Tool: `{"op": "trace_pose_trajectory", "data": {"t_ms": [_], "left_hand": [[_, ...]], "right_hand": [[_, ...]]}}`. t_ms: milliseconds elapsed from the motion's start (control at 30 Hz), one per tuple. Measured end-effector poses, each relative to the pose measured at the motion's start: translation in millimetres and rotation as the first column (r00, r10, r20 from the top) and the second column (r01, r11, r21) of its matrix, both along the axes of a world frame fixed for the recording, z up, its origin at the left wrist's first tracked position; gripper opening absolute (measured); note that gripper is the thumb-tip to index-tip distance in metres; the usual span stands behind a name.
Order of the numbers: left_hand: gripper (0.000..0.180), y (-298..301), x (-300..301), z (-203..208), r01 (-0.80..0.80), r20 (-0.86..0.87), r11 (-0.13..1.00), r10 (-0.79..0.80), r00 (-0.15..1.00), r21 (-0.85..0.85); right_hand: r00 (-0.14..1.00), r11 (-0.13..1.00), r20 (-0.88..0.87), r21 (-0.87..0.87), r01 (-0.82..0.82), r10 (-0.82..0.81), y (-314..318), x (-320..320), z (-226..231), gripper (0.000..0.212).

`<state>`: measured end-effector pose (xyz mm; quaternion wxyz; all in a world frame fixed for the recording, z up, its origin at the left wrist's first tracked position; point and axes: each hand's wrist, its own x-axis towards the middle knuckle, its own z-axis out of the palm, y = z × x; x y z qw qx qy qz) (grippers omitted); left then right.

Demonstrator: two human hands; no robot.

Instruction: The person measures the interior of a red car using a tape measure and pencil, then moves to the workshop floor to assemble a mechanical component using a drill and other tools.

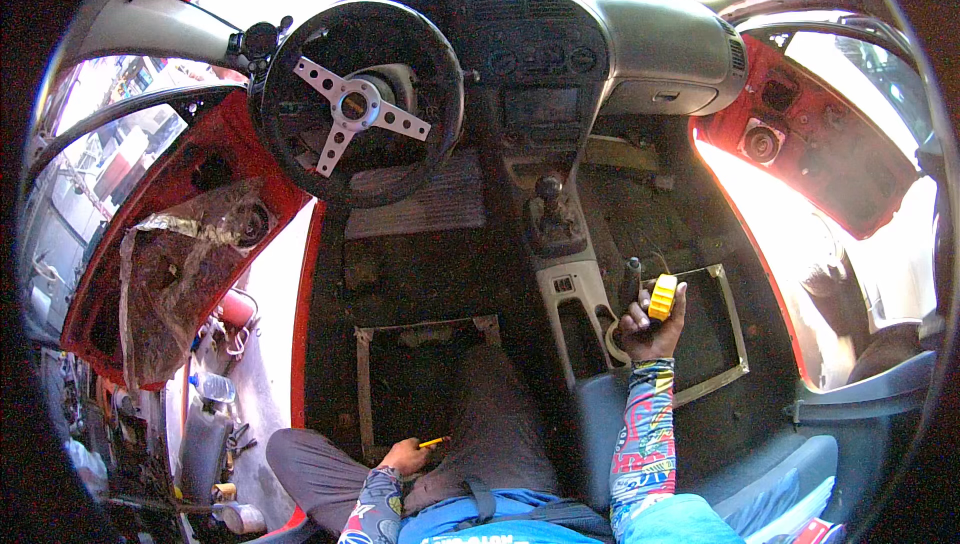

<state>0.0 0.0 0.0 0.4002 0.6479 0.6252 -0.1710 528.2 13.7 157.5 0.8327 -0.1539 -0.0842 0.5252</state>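
Note:
My right hand (648,332) is raised above the centre console (575,322), its fingers closed round a small bright yellow, ribbed, boxy object (662,297) whose exact kind I cannot make out. Just beyond it the dark handbrake lever (632,272) sticks up. Down in my lap my left hand (406,457) is closed on a thin yellow pencil-like stick (434,442), its tip pointing right. Printed sleeves cover both my forearms.
Ahead are the steering wheel (356,109), the gear lever (550,194) and the dashboard (650,34). Metal frames (738,329) lie on the dark floor. Both red doors stand open, the left door (200,234) with torn plastic sheeting. Outside it are a bottle (212,387) and tools.

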Motion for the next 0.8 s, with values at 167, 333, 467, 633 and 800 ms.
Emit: {"op": "trace_pose_trajectory", "data": {"t_ms": [167, 333, 467, 633, 800], "left_hand": [[0.068, 3, 8, 4, -0.081, 0.020, 0.997, 0.081, 0.997, 0.012], [0.062, -3, 12, 23, -0.135, 0.041, 0.990, 0.133, 0.990, 0.051], [0.061, -3, 18, 49, -0.102, 0.104, 0.958, 0.076, 0.992, 0.269], [0.048, -13, 21, 96, -0.472, 0.634, 0.851, 0.237, 0.736, 0.230], [0.032, -33, 30, 149, -0.555, 0.801, 0.822, 0.248, 0.545, 0.123]], "right_hand": [[0.999, 1.000, 0.034, 0.009, 0.007, -0.007, 1, 1, 6, 0.055], [0.996, 0.999, 0.082, -0.028, 0.034, -0.031, -3, 1, 5, 0.057], [0.992, 0.998, 0.115, -0.031, -0.049, 0.052, -6, 13, -11, 0.056], [0.943, 0.995, 0.318, -0.062, -0.083, 0.098, -8, 25, -25, 0.054], [0.898, 0.980, 0.402, -0.158, -0.122, 0.176, -25, -6, 0, 0.052]]}}
